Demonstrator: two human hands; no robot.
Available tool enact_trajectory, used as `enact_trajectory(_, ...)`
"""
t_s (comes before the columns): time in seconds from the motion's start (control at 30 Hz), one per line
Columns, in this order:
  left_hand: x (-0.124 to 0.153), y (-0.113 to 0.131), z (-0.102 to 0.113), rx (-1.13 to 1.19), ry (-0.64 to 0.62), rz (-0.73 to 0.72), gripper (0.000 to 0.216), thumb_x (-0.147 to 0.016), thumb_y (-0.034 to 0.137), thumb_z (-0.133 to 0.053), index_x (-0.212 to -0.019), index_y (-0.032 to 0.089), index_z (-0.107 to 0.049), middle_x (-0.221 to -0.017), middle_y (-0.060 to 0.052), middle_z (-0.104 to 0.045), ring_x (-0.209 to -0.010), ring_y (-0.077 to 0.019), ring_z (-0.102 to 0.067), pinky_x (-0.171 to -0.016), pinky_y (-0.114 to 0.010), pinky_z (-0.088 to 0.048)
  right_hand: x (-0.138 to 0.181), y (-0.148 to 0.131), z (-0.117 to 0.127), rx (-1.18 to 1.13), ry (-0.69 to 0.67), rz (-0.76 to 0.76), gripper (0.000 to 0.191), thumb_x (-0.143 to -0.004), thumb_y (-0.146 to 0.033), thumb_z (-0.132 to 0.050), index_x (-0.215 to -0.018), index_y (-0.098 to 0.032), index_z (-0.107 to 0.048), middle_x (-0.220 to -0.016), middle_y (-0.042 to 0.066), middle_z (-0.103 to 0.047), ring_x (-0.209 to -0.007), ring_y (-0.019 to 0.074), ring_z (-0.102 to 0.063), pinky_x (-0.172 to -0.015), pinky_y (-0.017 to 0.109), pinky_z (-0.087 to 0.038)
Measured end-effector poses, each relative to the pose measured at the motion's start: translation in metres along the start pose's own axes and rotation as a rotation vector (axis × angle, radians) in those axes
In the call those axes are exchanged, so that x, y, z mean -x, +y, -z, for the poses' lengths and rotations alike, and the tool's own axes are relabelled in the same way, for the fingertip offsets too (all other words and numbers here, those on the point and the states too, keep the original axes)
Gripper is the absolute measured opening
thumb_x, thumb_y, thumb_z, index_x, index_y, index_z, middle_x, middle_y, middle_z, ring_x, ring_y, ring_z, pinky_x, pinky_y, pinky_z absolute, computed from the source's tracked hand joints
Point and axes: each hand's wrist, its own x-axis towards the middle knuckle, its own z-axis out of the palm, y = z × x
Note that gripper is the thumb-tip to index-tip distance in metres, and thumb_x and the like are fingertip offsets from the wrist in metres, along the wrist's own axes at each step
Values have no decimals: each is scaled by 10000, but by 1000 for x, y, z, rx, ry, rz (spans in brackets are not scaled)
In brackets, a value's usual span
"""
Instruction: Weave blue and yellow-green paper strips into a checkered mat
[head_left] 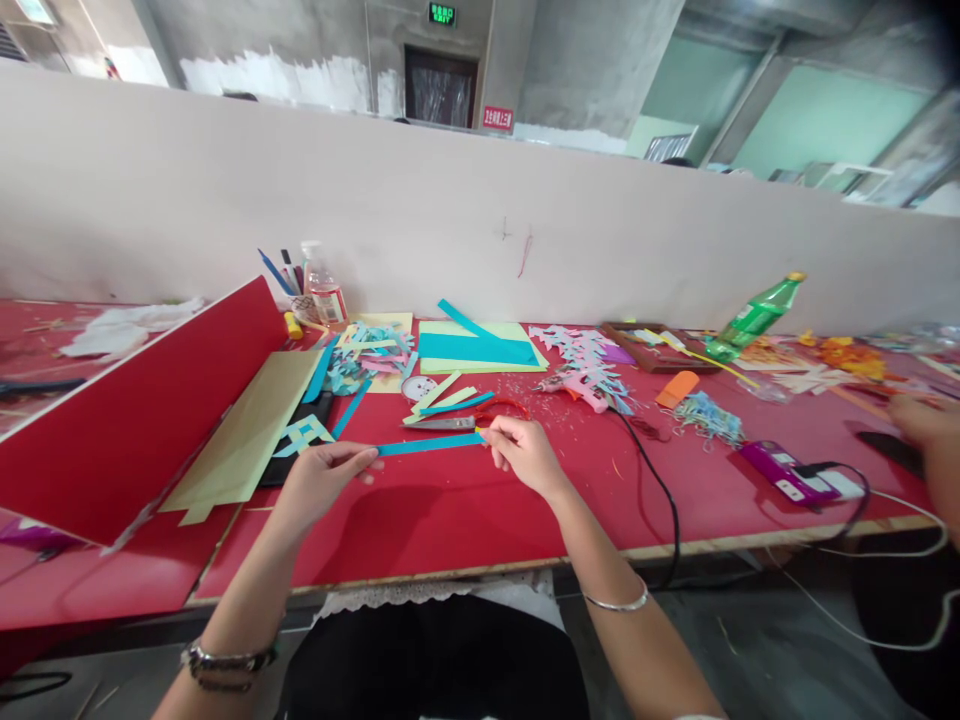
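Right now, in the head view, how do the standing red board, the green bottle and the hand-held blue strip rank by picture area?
1. Standing red board, by far
2. Green bottle
3. Blue strip, long but narrow

Red table (450, 530) against pale divider (420, 220), room visible beyond.
Left: clear labelled bottle (327, 297) next to cup (303, 308) of pens (276, 272); crumpled white material (131, 328), cloth or paper, past standing red panel (165, 400). Right: green bottle (759, 318) with yellow cap (796, 276); purple power strip (780, 470), black plug (816, 468) in it. Above divider: lit green exit sign (442, 14), dark door (440, 88), small red sign (498, 118).
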Motion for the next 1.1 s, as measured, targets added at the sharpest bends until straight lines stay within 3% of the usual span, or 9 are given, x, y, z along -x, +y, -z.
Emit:
enact_trajectory(0.2, 5, 1, 5, -28, 7, -37, 321, -695, 452, -545, -689, 156, -669, -614, -24, -671, -583, -145, -591, -606, -215, -453, -9, -4, 1, 127, -12, 73, 384, -835, -416, -405, -524, -192, -428, -446, -35, -494, -418, 82, -472, -492, 197, -368)
enact_trajectory(0.37, 22, 5, 22, -168, 81, -81, 389, -713, 481, -490, -910, 188, -653, -665, -10, -673, -629, -159, -599, -617, -218, -455, -36, 2, 2, 98, -61, 115, 370, -824, -420, -413, -535, -192, -439, -445, -41, -481, -411, 81, -455, -486, 194, -362)
enact_trajectory(0.47, 30, -8, 34, -378, 133, -91, 399, -722, 489, -474, -947, 203, -637, -801, -37, -682, -720, -189, -616, -630, -225, -455, -60, 16, 2, 130, -32, 54, 355, -813, -436, -407, -567, -188, -474, -465, -38, -504, -425, 85, -470, -487, 195, -363)
enact_trajectory(0.6, 41, -36, 40, -835, 183, -69, 393, -796, 428, -371, -990, 188, -614, -1003, -93, -632, -867, -254, -591, -665, -295, -452, -85, 41, 1, 217, 52, -47, 346, -805, -405, -410, -572, -172, -518, -453, -23, -518, -432, 97, -487, -499, 205, -363)
enact_trajectory(0.77, 52, -53, 27, -1165, 163, -134, 438, -817, 375, -323, -1027, 96, -587, -1059, -159, -568, -929, -295, -548, -757, -389, -424, -90, 64, -4, 287, 154, -133, 308, -833, -372, -362, -821, -153, -579, -527, 8, -572, -493, 128, -534, -533, 226, -383)
enact_trajectory(1.0, 52, -45, 3, -1048, 47, -213, 392, -807, 331, -346, -1058, 133, -573, -1075, -137, -568, -930, -247, -559, -806, -341, -427, -82, 55, -10, 423, 344, -92, 313, -800, -312, -429, -1057, -142, -483, -886, 102, -572, -831, 219, -536, -710, 317, -400)
enact_trajectory(1.1, 58, -44, -4, -1054, 175, -194, 422, -815, 361, -330, -1081, 123, -554, -1152, -165, -524, -993, -277, -528, -829, -377, -411, -78, 46, -18, 437, 336, -24, 281, -788, -269, -431, -1039, -155, -488, -947, 102, -547, -886, 217, -508, -738, 314, -400)
